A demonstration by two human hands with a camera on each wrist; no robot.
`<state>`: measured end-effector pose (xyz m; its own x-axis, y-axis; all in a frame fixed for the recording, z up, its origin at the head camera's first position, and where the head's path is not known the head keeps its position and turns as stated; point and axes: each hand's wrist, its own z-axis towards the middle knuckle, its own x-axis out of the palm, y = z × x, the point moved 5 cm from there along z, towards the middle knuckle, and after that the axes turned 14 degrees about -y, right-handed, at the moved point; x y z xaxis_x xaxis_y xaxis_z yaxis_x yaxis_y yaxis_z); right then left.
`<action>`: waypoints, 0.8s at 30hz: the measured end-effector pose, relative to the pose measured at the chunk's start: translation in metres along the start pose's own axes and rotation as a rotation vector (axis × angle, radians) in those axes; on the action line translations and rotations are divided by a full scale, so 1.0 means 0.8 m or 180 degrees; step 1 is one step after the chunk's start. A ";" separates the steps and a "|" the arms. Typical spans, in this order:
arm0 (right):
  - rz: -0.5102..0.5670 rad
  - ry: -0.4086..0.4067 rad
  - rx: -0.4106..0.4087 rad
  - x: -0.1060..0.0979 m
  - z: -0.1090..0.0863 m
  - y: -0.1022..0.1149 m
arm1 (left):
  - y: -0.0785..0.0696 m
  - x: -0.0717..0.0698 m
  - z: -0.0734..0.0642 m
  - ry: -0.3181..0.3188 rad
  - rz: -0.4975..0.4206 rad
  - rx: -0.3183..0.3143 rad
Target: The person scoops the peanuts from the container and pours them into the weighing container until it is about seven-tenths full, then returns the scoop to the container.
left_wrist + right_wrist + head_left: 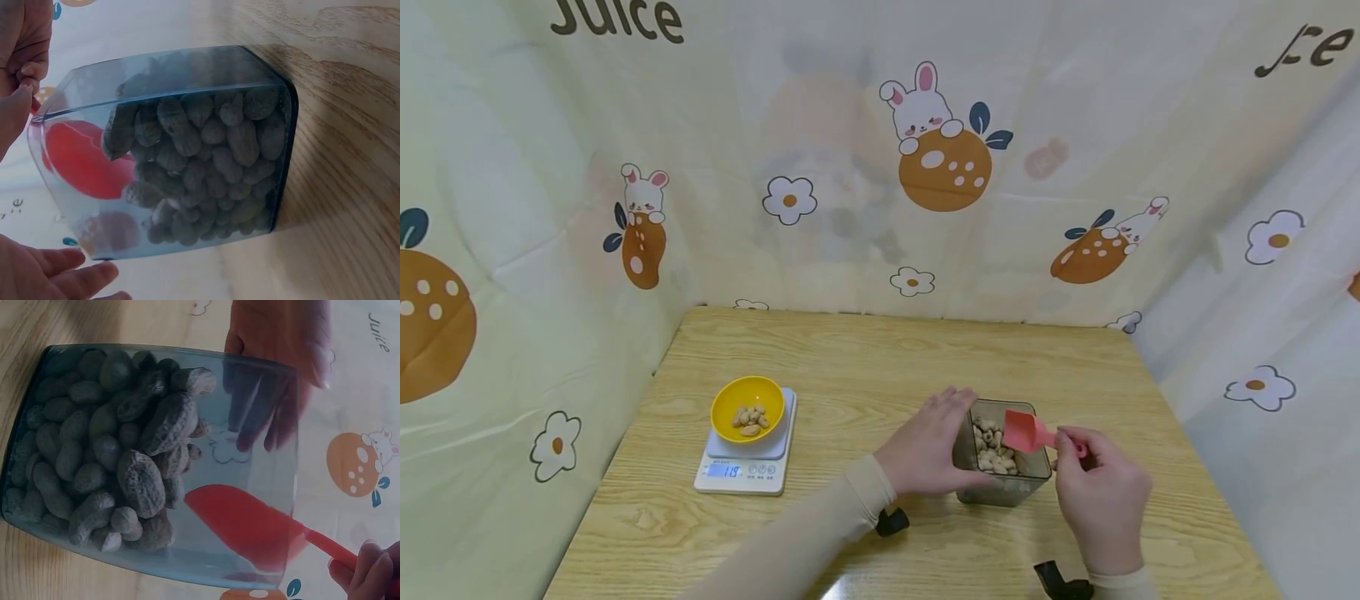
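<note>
A clear, grey-tinted container (1004,494) stands on the table, partly filled with peanuts in their shells (212,150). My left hand (931,446) holds the container's left side near the rim, thumb on the near side and fingers on the far side. With its thumb and fingers my right hand (1105,492) pinches the handle of a red scoop (1022,432). The scoop's blade (240,522) is inside the container's upper part, above the peanuts, and no peanuts show on it. Part of the handle is hidden in the right hand.
On the left of the table (850,358), a white kitchen scale (722,483) carries a yellow bowl (722,406) with several peanuts (750,419). Its lit display seems to read 119. A patterned curtain (850,108) stands behind the table and along both sides.
</note>
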<state>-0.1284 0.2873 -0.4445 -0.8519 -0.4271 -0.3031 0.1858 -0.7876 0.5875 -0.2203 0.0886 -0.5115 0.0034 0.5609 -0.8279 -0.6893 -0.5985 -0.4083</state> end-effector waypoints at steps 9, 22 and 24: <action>-0.0119 0.0051 -0.0830 0.011 -0.006 0.011 | 0.004 0.009 0.003 0.0007 -0.0098 -0.0115; -0.0553 0.0258 -0.0810 0.031 -0.015 0.021 | 0.007 0.013 0.003 0.0082 -0.0354 -0.0241; -0.0583 0.0281 -0.0687 0.037 -0.015 0.016 | 0.007 0.013 0.004 0.0075 -0.0369 -0.0238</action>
<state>-0.1451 0.2591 -0.4547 -0.8367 -0.2986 -0.4590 0.1408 -0.9273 0.3468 -0.2265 0.0925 -0.5215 0.0977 0.6157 -0.7819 -0.6273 -0.5718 -0.5287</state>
